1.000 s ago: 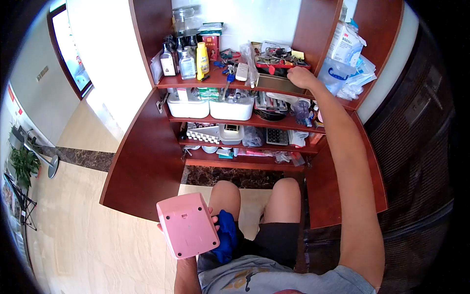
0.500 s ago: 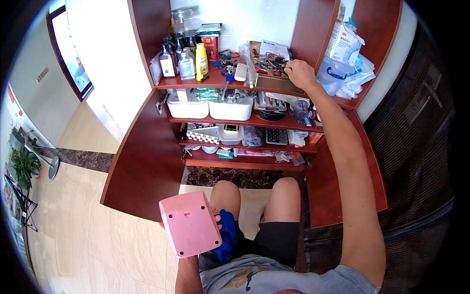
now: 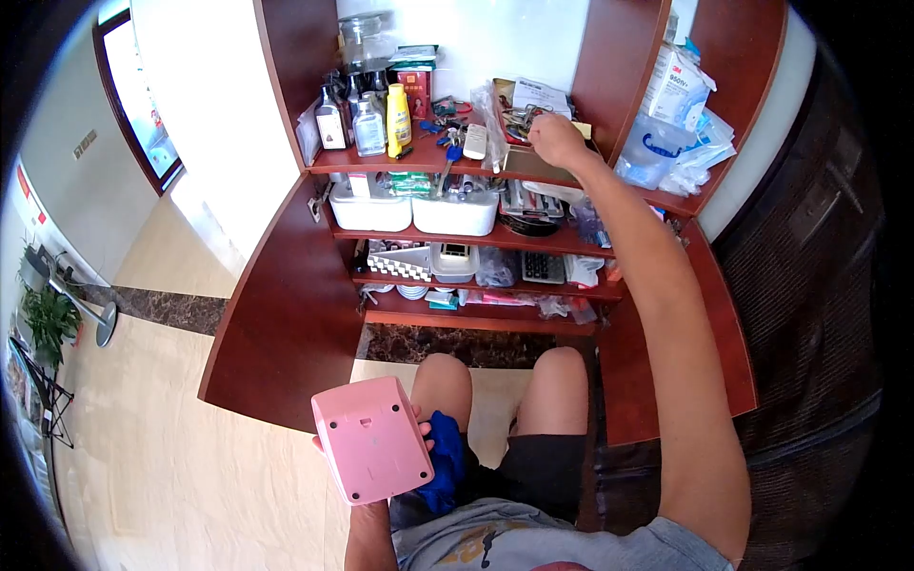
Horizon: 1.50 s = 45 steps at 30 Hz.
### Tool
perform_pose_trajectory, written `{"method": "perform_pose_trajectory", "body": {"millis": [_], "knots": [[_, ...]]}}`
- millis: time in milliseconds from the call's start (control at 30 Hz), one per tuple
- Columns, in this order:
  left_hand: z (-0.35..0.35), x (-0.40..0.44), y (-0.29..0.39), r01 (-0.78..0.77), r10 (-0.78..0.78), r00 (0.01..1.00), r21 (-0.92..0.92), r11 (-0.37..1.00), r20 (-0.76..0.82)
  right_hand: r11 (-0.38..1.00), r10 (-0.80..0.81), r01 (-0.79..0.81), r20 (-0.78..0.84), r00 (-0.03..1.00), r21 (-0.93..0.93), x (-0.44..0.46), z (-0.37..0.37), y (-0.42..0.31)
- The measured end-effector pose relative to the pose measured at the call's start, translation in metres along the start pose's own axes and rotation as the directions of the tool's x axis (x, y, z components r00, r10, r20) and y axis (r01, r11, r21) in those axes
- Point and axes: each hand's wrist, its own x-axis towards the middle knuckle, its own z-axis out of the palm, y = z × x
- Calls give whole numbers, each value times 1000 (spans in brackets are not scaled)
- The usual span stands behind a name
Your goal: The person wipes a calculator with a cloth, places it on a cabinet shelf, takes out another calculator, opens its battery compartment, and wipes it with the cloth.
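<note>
My left hand (image 3: 425,434) is wrapped around a pink plastic device (image 3: 373,443), underside up, with round dark feet and a small battery-cover latch; its front is hidden. A blue cloth (image 3: 444,462) lies bunched against the same hand, near my lap. My right hand (image 3: 558,140) reaches onto the cabinet's upper shelf, over a tray (image 3: 529,164) of keys and small tools. Its fingers are curled closed, and whatever they grip cannot be made out. Left of the tray are a white remote (image 3: 474,142) and keys with a blue head (image 3: 454,152).
Bottles, including a yellow bottle (image 3: 398,121), stand on the upper shelf's left. Below are white bins (image 3: 455,215) and a dark calculator (image 3: 543,267). Cabinet doors stand open at the left (image 3: 286,324) and right (image 3: 681,352). A mask box (image 3: 677,86) sits upper right.
My right hand has moved left along the tray, from its right end towards the middle. My left hand keeps the pink device in nearly the same place.
</note>
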Motion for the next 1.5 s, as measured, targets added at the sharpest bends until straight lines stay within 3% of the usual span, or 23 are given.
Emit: {"method": "perform_pose_trajectory", "body": {"millis": [67,167,200,267,300,333,400,467,533,567,700,800,933,1033,1100,1133,1200,1267,1300,1333,1367,1500], "knots": [[0,2,0,25,-22,999,-73,997,36,1000,15,-15,37,999,-17,5,-13,-3],[-2,4,0,-29,29,999,-19,999,16,932,287,-311,146,947,184,23,-25,-2],[-3,4,1,-29,29,999,-19,999,15,932,287,-311,146,947,184,27,-25,-3],[-6,5,2,4,-4,1000,12,1000,16,753,303,-383,236,923,535,29,-24,-2],[-5,5,2,8,-8,1000,11,1000,15,620,255,-394,300,919,679,28,-26,1],[-1,6,0,6,-6,1000,-12,1000,-3,621,258,-397,303,918,676,27,-27,5],[-1,6,-2,1,-2,1000,-41,999,-20,551,218,-248,149,965,797,23,-33,16],[-6,5,-2,-18,18,1000,-5,1000,8,633,201,-260,170,965,729,20,-28,35],[-7,5,-2,1,-1,1000,-34,999,-2,816,-50,-123,282,958,565,18,-21,53],[-7,5,-2,15,-16,1000,-60,998,-16,899,-31,-75,232,972,432,7,-29,44],[-8,4,1,61,-61,998,-75,995,-5,964,31,-59,108,994,261,-5,-19,26],[1,5,-2,-7,5,999,-71,997,-35,974,-19,12,28,999,225,-10,-13,22],[-1,5,1,-15,16,1000,28,999,-19,971,27,-52,108,994,235,-3,-9,32],[-8,5,3,20,-20,999,0,1000,30,931,-2,-34,97,995,363,6,-1,41],[-6,4,3,43,-41,998,-35,998,50,596,201,-389,338,919,703,9,-9,37],[2,7,0,5,-2,998,-43,999,63,596,198,-389,341,919,703,10,-7,34],[5,8,-3,-31,35,997,-54,998,75,196,400,-392,292,869,899,13,-3,27],[4,5,0,-41,42,998,20,999,-56,244,433,-395,265,862,886,5,-8,10],[5,6,-1,-38,39,998,21,999,-55,673,377,-375,141,916,637,0,-14,2],[7,8,-3,-31,31,999,-18,999,-23,935,262,-270,63,963,229,-2,-17,-1],[8,8,-3,-25,25,1000,-57,998,10,885,265,-273,74,961,378,-2,-7,5],[-5,-2,3,0,0,1000,-27,1000,-19,904,97,-108,47,994,414,-3,-1,20]]}}
